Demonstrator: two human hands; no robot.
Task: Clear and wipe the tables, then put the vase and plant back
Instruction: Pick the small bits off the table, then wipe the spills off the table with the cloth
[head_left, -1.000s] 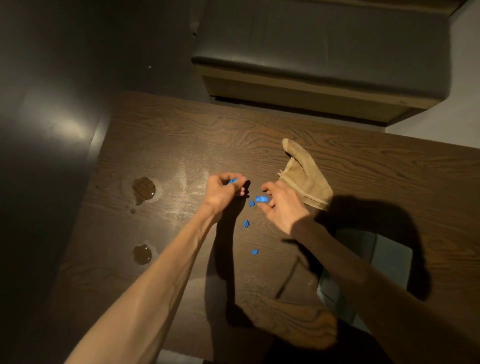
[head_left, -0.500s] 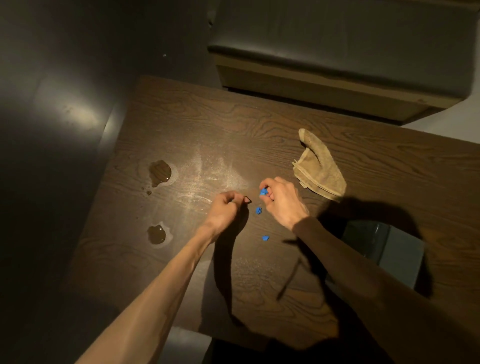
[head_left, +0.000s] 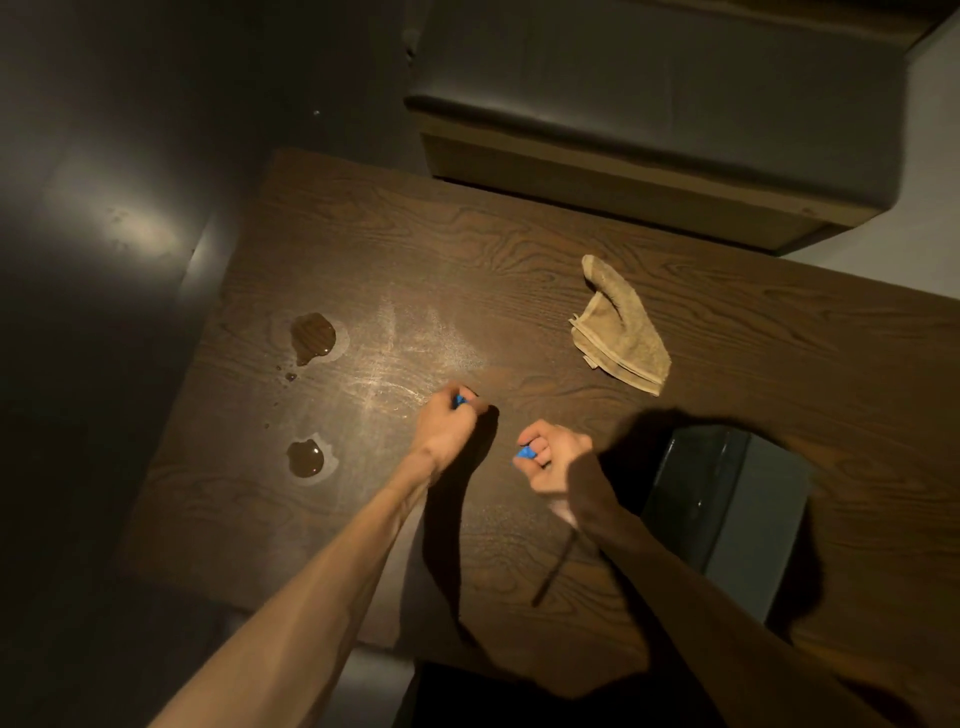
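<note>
A dark wood-grain table (head_left: 519, 249) stands beside a padded bench (head_left: 649, 93). The left hand (head_left: 447, 426) is clenched around blue scraps (head_left: 459, 400). The right hand (head_left: 556, 457) pinches another blue scrap (head_left: 524, 453) in curled fingers. A tan cloth (head_left: 618, 327) lies crumpled beyond the hands. Two brown puddles (head_left: 311, 335) sit left. A dark bin (head_left: 727, 514) stands at right; its contents cannot be seen.

On the table (head_left: 519, 249), 2 puddles (head_left: 311, 335) lie at left, a cloth (head_left: 621, 332) at right; both hands (head_left: 447, 426) rest between them, a bin (head_left: 727, 514) stands right of the hands, a bench (head_left: 649, 104) behind the table
</note>
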